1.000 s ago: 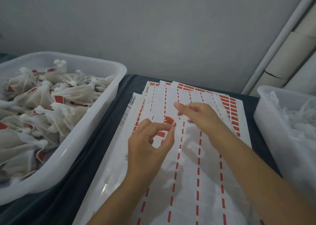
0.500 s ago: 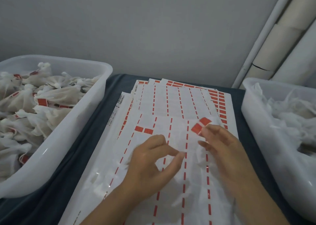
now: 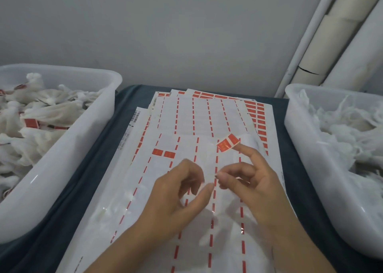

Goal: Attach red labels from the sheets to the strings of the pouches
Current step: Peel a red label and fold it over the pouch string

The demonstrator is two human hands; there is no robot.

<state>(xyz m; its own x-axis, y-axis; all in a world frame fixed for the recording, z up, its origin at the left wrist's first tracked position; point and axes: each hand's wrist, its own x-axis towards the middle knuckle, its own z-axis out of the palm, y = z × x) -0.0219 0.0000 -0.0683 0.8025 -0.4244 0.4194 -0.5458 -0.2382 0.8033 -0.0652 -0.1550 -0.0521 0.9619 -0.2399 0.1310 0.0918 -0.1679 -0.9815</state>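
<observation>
A peeled double red label [image 3: 228, 143] sticks to the tip of the raised index finger of my right hand [image 3: 252, 181]; its thumb and other fingers are curled underneath and pinch nothing I can see. My left hand [image 3: 176, 200] hovers over the top label sheet [image 3: 132, 189] with loosely curved fingers, thumb and index apart, holding nothing. Two red labels [image 3: 163, 152] remain on that sheet's upper left. Pouches with red labels [image 3: 51, 111] fill the left bin [image 3: 68, 164]. White pouches without visible labels [image 3: 342, 127] lie in the right bin [image 3: 306, 169].
More label sheets [image 3: 186, 115] are fanned out under the top one, with a column of red labels along their right edge [image 3: 260, 119]. Everything rests on a dark blue cloth [image 3: 99, 148]. Pale tubes [image 3: 331, 34] lean against the wall at the back right.
The label left my left hand's pinch and went to my right hand, which carried it to the right. It now sits on the raised index fingertip. My left hand drew back toward me.
</observation>
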